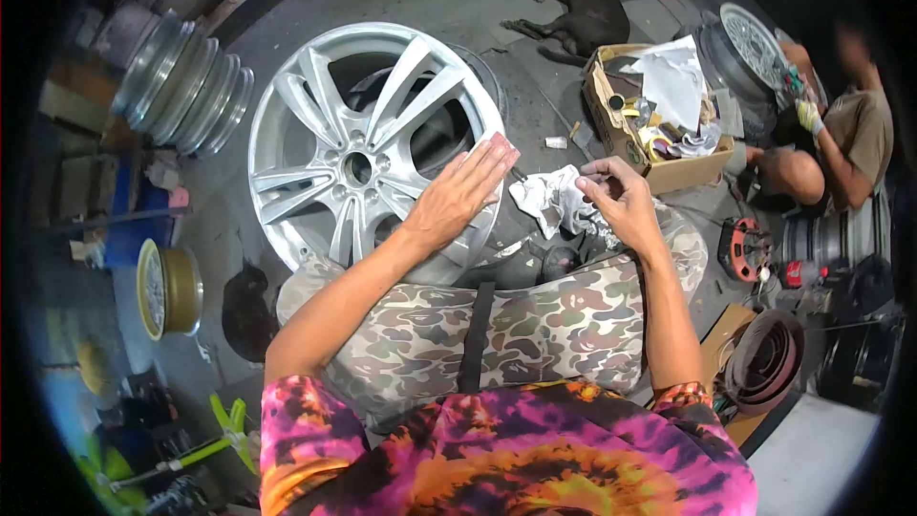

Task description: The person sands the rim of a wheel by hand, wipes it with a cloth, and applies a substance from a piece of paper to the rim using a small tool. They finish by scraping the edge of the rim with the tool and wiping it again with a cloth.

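A large silver alloy car wheel rim lies face up in front of my knees, its paired spokes dull and pale. My left hand lies flat with fingers together, pressing a piece of reddish sandpaper against the rim's right edge. To the right, above my camouflage-covered knee, my right hand hovers with its fingers loosely curled and a gap between thumb and forefinger; nothing shows in it. A crumpled white cloth lies just left of that hand, partly hidden by it.
A cardboard box of papers and tape stands beyond my right hand. Behind it a dog lies on the floor. At right a gloved person sits by another rim. Stacked rims and a gold rim stand left.
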Demonstrator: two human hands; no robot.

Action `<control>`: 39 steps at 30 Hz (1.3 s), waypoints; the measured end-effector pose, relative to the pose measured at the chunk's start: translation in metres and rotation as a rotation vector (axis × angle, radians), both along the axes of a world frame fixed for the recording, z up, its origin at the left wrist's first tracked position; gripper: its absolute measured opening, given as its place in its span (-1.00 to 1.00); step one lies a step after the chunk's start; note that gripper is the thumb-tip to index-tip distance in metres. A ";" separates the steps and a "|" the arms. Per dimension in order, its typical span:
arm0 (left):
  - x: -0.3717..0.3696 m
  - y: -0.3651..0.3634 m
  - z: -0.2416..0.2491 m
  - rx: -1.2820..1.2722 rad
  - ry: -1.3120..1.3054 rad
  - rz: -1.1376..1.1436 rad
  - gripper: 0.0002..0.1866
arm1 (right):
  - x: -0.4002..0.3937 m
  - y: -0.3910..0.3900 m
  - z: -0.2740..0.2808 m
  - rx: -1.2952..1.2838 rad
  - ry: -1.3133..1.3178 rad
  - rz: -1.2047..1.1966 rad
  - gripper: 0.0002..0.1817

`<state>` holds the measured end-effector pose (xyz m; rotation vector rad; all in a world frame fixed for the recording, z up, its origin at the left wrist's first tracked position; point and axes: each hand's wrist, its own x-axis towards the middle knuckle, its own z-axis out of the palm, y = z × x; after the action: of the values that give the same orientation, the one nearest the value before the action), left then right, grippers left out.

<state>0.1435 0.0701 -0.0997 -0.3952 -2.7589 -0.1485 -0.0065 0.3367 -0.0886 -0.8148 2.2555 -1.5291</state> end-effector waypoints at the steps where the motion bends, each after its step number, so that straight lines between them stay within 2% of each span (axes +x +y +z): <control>1: -0.003 -0.005 -0.001 0.003 0.030 -0.028 -0.28 | 0.002 -0.002 0.000 0.020 0.061 0.005 -0.72; 5: -0.058 -0.018 0.018 -0.090 0.090 0.078 -0.32 | 0.002 -0.013 0.014 0.016 0.184 0.055 -0.75; 10: -0.009 -0.004 0.006 -0.047 -0.062 -0.013 -0.34 | -0.001 -0.006 0.013 0.087 0.198 0.027 -0.72; 14: -0.068 -0.019 0.024 -0.072 0.078 0.046 -0.37 | 0.002 -0.014 0.020 0.045 0.193 0.091 -0.72; 16: -0.049 -0.014 0.014 -0.049 0.080 -0.021 -0.39 | 0.001 -0.012 0.014 0.018 0.196 0.115 -0.73; 18: -0.012 0.002 0.005 -0.034 -0.001 0.018 -0.40 | 0.001 -0.008 0.010 0.055 0.238 0.080 -0.74; 20: -0.014 -0.005 0.008 -0.036 -0.030 0.011 -0.41 | 0.004 -0.006 0.013 0.050 0.228 0.063 -0.74; 22: -0.055 -0.021 0.024 -0.101 0.054 0.001 -0.40 | 0.002 -0.012 0.018 0.057 0.206 0.084 -0.74; 23: -0.070 -0.019 0.024 -0.084 0.071 0.065 -0.40 | 0.002 -0.013 0.018 0.040 0.203 0.100 -0.75; 26: -0.032 -0.003 0.007 -0.110 0.019 0.000 -0.42 | 0.001 -0.007 0.008 0.040 0.269 0.086 -0.76; 27: -0.013 0.006 0.000 -0.148 -0.062 -0.020 -0.40 | 0.003 -0.004 0.007 0.047 0.205 0.070 -0.76; 30: -0.040 -0.006 0.018 -0.128 -0.037 -0.038 -0.43 | 0.002 -0.006 0.012 0.100 0.232 0.070 -0.75; 31: -0.060 -0.011 0.025 -0.169 -0.026 0.006 -0.45 | 0.001 -0.007 0.012 0.076 0.229 0.096 -0.75; 32: -0.073 -0.013 0.028 -0.108 -0.035 0.055 -0.43 | 0.000 -0.006 0.010 0.077 0.236 0.096 -0.75; 35: -0.026 -0.003 0.009 -0.090 -0.023 -0.010 -0.42 | 0.000 0.001 0.005 0.050 0.279 0.076 -0.76; 36: -0.003 0.007 0.005 -0.045 -0.110 0.020 -0.40 | -0.001 -0.001 0.006 0.034 0.276 0.068 -0.76; 39: -0.022 -0.008 0.009 -0.008 -0.033 -0.036 -0.39 | 0.000 -0.001 0.009 0.088 0.230 0.081 -0.78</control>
<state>0.1215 0.0624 -0.0905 -0.4484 -2.7862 -0.1549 -0.0068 0.3352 -0.0797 -1.0911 2.3970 -1.3507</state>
